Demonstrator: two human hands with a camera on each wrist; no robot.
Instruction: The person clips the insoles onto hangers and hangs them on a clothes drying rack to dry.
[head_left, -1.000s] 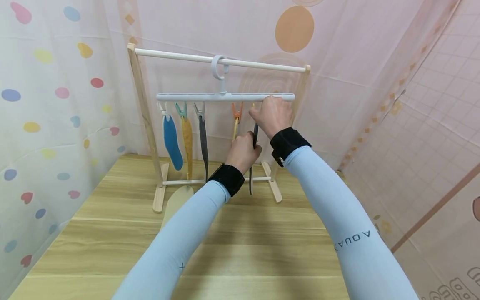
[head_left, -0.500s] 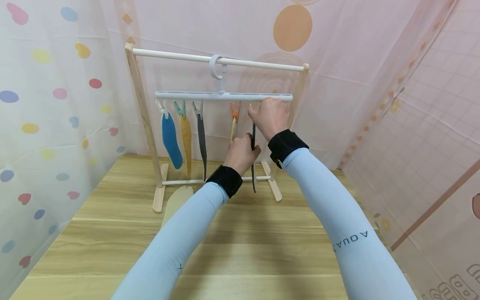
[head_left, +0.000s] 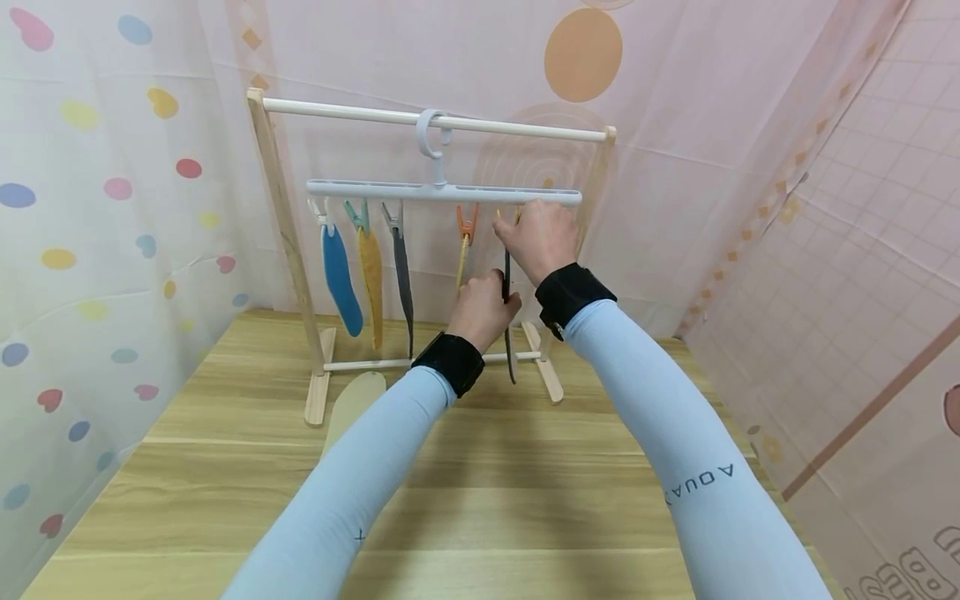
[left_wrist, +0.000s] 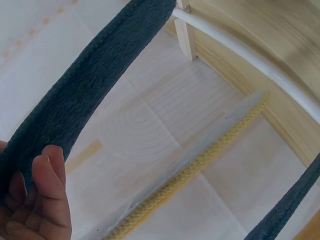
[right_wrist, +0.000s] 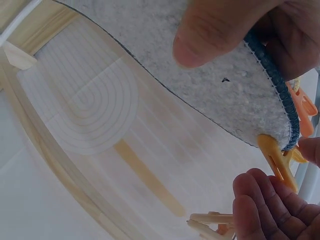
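Observation:
My left hand [head_left: 483,310] grips a dark insole [left_wrist: 100,75] with a grey felt underside, thumb on the felt in the right wrist view. A yellow clothespin [right_wrist: 274,155] bites the insole's upper end. My right hand [head_left: 542,240] pinches that clothespin between thumb and fingers, just under the right part of the white hanger [head_left: 442,192]. Left of my hands, a yellow-edged insole [left_wrist: 195,167] hangs from an orange clothespin [head_left: 467,223]. Further left hang a blue insole [head_left: 341,279], a yellow insole [head_left: 371,283] and a dark grey insole [head_left: 402,283], each in its own clothespin.
The hanger hooks over the top rail [head_left: 337,110] of a wooden rack [head_left: 288,225] standing on the wood-grain table [head_left: 450,500]. A pale insole [head_left: 352,404] lies on the table, partly behind the left sleeve. A beige clothespin [right_wrist: 212,220] hangs beside my right fingers.
The lower end of the held insole has swung slightly right. Both hands keep nearly the same place and grip, while the whole head view shifts a little.

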